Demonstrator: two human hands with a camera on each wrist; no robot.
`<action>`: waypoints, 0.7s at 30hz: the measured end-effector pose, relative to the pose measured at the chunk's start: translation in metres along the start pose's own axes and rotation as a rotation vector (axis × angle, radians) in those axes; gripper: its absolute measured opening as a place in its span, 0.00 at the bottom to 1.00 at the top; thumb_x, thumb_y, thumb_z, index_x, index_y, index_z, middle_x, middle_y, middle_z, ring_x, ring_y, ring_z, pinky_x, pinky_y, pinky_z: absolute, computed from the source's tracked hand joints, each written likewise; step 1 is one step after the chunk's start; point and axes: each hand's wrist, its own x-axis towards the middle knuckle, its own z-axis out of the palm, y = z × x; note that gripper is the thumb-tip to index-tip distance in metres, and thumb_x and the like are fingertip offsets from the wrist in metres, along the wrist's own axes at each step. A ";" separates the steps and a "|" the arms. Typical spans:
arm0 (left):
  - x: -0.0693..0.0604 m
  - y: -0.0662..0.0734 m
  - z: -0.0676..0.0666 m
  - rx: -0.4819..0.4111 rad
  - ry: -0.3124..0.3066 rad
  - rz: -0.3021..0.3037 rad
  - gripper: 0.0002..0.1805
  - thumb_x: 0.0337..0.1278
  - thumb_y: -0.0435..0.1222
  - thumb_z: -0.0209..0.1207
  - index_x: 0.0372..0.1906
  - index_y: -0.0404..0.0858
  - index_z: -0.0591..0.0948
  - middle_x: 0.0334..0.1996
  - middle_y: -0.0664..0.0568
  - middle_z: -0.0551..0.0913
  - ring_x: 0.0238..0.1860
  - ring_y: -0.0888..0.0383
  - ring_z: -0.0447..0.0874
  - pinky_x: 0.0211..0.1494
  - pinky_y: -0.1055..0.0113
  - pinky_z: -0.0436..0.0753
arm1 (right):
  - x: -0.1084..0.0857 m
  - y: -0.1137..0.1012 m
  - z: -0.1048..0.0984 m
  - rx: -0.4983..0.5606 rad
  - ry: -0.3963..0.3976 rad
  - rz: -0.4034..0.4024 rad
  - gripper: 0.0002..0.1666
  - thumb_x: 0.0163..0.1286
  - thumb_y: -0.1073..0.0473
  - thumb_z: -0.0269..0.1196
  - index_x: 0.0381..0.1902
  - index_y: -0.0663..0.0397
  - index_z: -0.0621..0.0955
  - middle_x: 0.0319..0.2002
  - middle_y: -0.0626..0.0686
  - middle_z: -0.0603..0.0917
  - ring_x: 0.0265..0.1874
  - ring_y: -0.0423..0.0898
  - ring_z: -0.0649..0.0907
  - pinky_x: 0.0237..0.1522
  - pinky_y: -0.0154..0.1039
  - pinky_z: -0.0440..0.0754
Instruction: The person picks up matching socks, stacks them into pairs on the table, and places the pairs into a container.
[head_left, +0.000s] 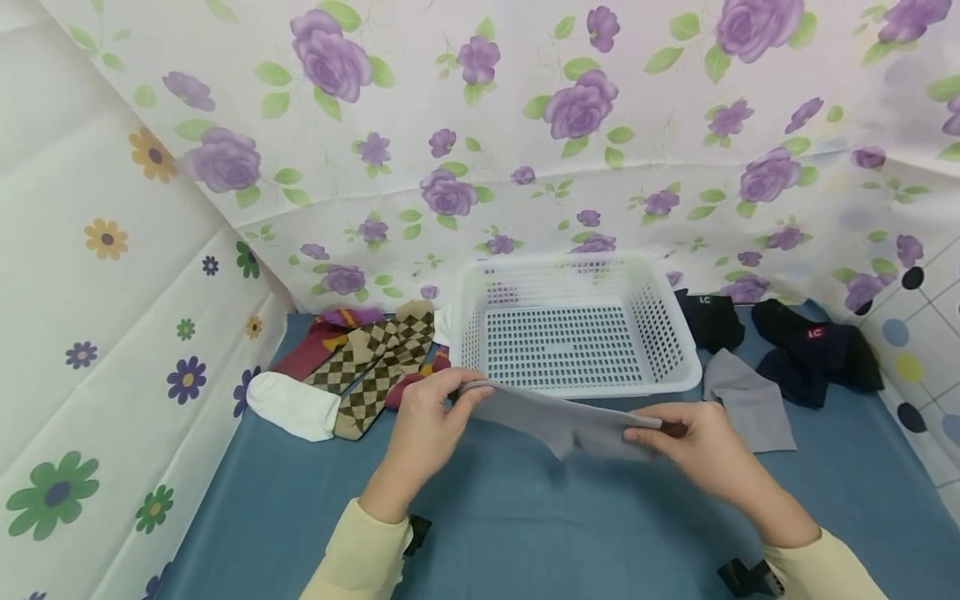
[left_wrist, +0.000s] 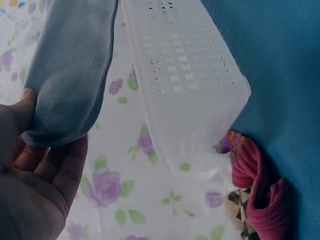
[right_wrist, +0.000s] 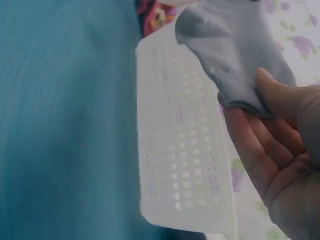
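A grey sock (head_left: 558, 421) is stretched level between both hands, in front of the white basket. My left hand (head_left: 426, 429) pinches one end between thumb and fingers; that end looks rounded in the left wrist view, where the sock (left_wrist: 70, 70) hangs flat. At the other end, my right hand (head_left: 708, 446) pinches the sock's opening, thumb on top and fingers beneath. The right wrist view shows the ribbed edge of the sock (right_wrist: 235, 65) in that grip. Another grey sock (head_left: 750, 404) lies on the table, right of the basket.
A white perforated basket (head_left: 577, 388) stands at the back of the blue table (head_left: 525, 533). To its left lie checkered socks (head_left: 367, 396), a white sock (head_left: 292, 406) and maroon socks (head_left: 300, 354). Black socks (head_left: 712, 323) and dark navy socks (head_left: 813, 358) lie right. Flowered sheets (head_left: 375, 217) hang behind.
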 end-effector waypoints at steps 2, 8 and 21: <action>-0.001 -0.004 -0.001 -0.028 0.013 -0.023 0.07 0.57 0.48 0.59 0.39 0.55 0.83 0.36 0.63 0.84 0.30 0.69 0.78 0.31 0.72 0.76 | 0.000 0.002 0.000 0.042 0.039 0.029 0.10 0.56 0.45 0.68 0.37 0.35 0.85 0.25 0.41 0.85 0.18 0.38 0.78 0.18 0.33 0.75; -0.003 -0.010 -0.001 -0.099 0.074 -0.075 0.08 0.52 0.49 0.63 0.37 0.54 0.84 0.33 0.64 0.85 0.29 0.69 0.79 0.29 0.72 0.77 | 0.000 -0.001 -0.002 0.120 0.158 0.065 0.08 0.61 0.48 0.65 0.34 0.43 0.83 0.23 0.49 0.79 0.17 0.42 0.72 0.18 0.35 0.70; -0.009 -0.009 0.008 -0.161 0.117 -0.264 0.08 0.56 0.46 0.61 0.40 0.53 0.84 0.33 0.65 0.84 0.28 0.66 0.79 0.29 0.70 0.78 | -0.003 -0.001 0.008 0.197 0.348 0.092 0.10 0.56 0.60 0.69 0.38 0.52 0.86 0.30 0.43 0.87 0.21 0.36 0.79 0.19 0.33 0.75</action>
